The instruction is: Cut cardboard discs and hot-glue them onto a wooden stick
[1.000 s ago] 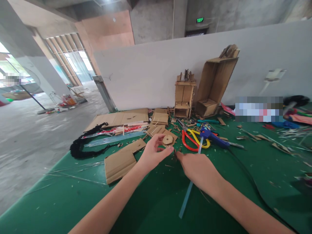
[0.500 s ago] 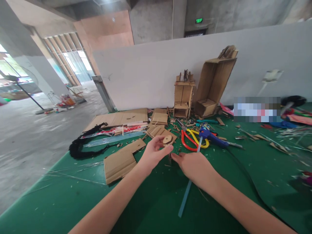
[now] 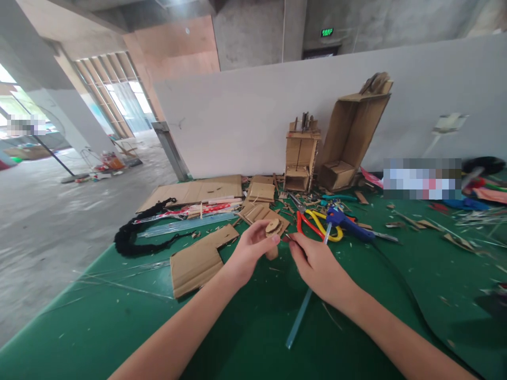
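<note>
Between the thumb and fingers of my left hand [image 3: 250, 250] is a small round cardboard piece [image 3: 272, 227], its flat face up. Just to the right, my right hand [image 3: 317, 258] is pinched closed around something small and dark at its fingertips, too small to make out. The two hands are close but apart. Behind my right hand lie scissors with red and yellow handles [image 3: 312, 224] and a blue glue gun [image 3: 348, 224]. A translucent blue glue stick [image 3: 303, 316] extends toward me beneath my right hand.
Cut cardboard [image 3: 194, 269] and a black yarn bundle [image 3: 129, 240] lie left on the green table [image 3: 237, 338]. A small cardboard stand [image 3: 299, 153] and a taller cardboard box [image 3: 352, 134] stand at the back by the white partition [image 3: 229, 121]. A black cord [image 3: 407, 295] runs along the right.
My right hand has lifted slightly, its fingertips now beside the round cardboard piece instead of below it. My left hand still holds the piece. The view has shifted slightly.
</note>
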The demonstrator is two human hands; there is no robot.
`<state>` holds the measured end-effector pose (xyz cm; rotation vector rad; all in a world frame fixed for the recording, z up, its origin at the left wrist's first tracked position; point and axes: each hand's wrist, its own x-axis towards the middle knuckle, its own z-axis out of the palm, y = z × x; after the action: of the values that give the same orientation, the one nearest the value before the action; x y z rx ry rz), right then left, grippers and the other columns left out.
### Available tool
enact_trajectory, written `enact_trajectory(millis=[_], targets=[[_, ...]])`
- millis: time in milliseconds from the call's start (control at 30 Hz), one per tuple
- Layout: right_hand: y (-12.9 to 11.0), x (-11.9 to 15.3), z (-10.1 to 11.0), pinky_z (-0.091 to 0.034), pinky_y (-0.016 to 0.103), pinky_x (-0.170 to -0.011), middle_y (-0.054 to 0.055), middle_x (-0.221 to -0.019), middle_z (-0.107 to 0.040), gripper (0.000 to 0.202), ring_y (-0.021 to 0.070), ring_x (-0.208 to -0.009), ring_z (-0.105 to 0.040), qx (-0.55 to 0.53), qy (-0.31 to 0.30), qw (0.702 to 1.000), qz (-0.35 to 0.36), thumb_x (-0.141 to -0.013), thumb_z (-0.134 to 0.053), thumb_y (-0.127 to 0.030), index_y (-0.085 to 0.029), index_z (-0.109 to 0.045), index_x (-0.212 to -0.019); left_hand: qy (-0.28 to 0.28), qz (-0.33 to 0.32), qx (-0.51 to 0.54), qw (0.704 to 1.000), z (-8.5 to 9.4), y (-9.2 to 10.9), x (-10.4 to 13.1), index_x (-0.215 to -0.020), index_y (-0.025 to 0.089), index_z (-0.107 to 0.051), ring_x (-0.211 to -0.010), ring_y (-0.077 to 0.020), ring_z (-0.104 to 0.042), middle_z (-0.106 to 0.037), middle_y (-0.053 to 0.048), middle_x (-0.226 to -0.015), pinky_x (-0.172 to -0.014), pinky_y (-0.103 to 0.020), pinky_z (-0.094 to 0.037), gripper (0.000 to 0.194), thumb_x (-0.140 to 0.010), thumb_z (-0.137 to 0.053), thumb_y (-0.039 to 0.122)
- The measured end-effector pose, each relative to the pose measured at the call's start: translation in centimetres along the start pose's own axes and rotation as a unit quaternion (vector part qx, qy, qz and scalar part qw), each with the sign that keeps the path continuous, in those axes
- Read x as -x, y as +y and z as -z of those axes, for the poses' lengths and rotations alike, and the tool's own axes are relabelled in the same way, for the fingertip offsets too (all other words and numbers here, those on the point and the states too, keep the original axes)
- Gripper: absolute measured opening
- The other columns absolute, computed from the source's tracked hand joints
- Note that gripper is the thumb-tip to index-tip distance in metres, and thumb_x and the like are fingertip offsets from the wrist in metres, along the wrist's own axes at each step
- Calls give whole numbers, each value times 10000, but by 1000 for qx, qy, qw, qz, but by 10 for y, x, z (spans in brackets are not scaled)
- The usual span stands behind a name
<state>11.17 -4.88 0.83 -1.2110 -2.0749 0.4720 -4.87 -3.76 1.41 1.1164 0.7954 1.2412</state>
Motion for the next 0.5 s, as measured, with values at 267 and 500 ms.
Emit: enact_trajectory(millis=[267, 500], targets=[[-3, 2, -2, -446, 290, -665, 48, -831, -643, 203, 176, -740, -613, -68, 2, 997, 30, -921, -359, -163, -185, -546, -998, -59, 19, -20, 998, -1, -2, 4, -984, 154, -632, -754, -121, -557, -633, -51, -898, -654, -239, -414, 376, -656, -749, 294], [-3, 3, -4, -437, 254, -631, 22, -778, -598, 199, 144, -691, -574, -126, 7, 992, 30, -915, -356, -148, -186, -549, -949, -72, -33, -102, 992, 1, -6, 5, -1214, 190, -530, -984, -207, -571, -600, -98, -1125, -824, -318, -445, 527, -723, -693, 285]])
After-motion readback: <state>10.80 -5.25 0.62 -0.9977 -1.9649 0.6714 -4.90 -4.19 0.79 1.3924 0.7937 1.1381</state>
